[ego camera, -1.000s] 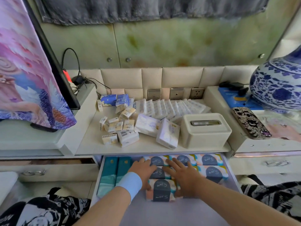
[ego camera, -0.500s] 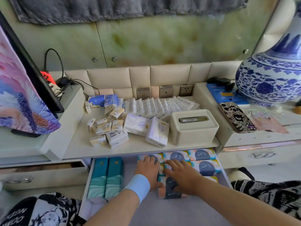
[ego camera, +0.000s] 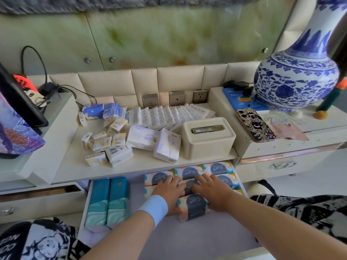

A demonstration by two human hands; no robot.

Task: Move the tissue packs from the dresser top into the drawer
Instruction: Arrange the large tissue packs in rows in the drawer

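The open drawer (ego camera: 197, 239) below the dresser top (ego camera: 142, 166) holds two teal tissue packs (ego camera: 108, 201) at its left and several peach-and-navy tissue packs (ego camera: 193, 205) at its right. My left hand (ego camera: 169, 192) and my right hand (ego camera: 213, 192) lie flat on those peach packs, fingers straight and pointing away from me. On the dresser top lie several small yellow-white pocket packs (ego camera: 105, 145), two white soft packs (ego camera: 167, 146), a row of white packs (ego camera: 169, 115) at the back and blue packs (ego camera: 102, 110).
A cream tissue box (ego camera: 207, 137) stands at the right of the dresser top. A blue-and-white vase (ego camera: 298, 77) and a patterned phone (ego camera: 255, 124) occupy the raised right shelf. A framed picture (ego camera: 16, 117) and cables sit left. Side drawers flank the open one.
Both hands stay pressed on the peach packs in the drawer, shifting only slightly. The camera has moved in and tilted a little to the right.
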